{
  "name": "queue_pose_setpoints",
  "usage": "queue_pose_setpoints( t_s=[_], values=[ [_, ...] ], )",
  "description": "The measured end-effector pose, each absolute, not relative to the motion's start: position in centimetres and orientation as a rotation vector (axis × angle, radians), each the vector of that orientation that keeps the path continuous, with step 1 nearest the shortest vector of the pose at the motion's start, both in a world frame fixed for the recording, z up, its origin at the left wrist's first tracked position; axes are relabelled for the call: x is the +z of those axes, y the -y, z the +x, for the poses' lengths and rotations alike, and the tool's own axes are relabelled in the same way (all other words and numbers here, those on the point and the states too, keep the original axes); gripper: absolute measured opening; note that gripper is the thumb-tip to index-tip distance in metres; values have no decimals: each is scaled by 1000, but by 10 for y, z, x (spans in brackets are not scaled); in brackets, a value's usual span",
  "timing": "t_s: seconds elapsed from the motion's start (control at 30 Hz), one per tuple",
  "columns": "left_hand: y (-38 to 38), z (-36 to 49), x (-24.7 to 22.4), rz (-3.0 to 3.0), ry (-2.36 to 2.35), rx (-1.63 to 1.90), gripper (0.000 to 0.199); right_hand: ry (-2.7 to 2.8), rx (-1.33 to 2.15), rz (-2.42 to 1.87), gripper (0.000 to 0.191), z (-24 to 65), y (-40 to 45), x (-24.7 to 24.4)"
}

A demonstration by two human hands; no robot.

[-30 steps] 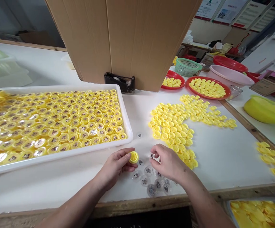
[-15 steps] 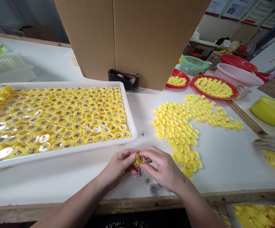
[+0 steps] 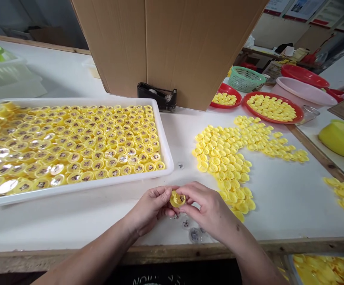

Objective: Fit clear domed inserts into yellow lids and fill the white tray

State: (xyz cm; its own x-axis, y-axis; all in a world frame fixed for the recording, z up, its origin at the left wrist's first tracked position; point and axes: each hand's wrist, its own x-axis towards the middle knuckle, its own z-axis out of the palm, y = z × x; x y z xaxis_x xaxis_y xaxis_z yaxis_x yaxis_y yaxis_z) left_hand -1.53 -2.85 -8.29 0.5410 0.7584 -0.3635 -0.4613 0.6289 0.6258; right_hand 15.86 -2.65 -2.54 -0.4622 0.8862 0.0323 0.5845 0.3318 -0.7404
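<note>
Between my two hands is a small round yellow cup (image 3: 177,199), with a clear disc bearing a printed picture at its right side. My left hand (image 3: 150,208) pinches the cup from the left, thumb on top. The fingers of my right hand (image 3: 209,209) close on the disc at the cup's right edge. Several clear printed discs (image 3: 194,235) lie on the table beneath my hands, partly hidden. One more disc (image 3: 180,166) sits by the tray corner. Loose yellow cups (image 3: 224,162) spread over the table to the right.
A white tray (image 3: 166,158) full of yellow cups with printed discs stands at the left. A tape dispenser (image 3: 157,96) sits before a tall cardboard box (image 3: 172,47). Red plates (image 3: 299,114) of yellow pieces and a green basket (image 3: 245,79) are at the back right.
The cup and disc between my fingers have turned to face up more and show more clearly. A gloved hand at the right edge has gone out of view. The view has shifted slightly.
</note>
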Motion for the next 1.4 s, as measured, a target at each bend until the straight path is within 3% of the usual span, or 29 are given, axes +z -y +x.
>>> queue_pose_setpoints(
  t_s=[0.43,0.63,0.83,1.4],
  values=[
    [31,-17,-83,438,-685,806,33,2046,720,-1332,19,156,35,-37],
    [30,-16,-85,462,-684,806,30,2166,828,-1318,38,160,34,-27],
    [32,-14,-83,437,-683,807,27,2113,897,-1347,25,157,35,-28],
    [33,-14,-83,448,-670,839,27,2247,590,-1283,26,150,42,-25]
  ],
)
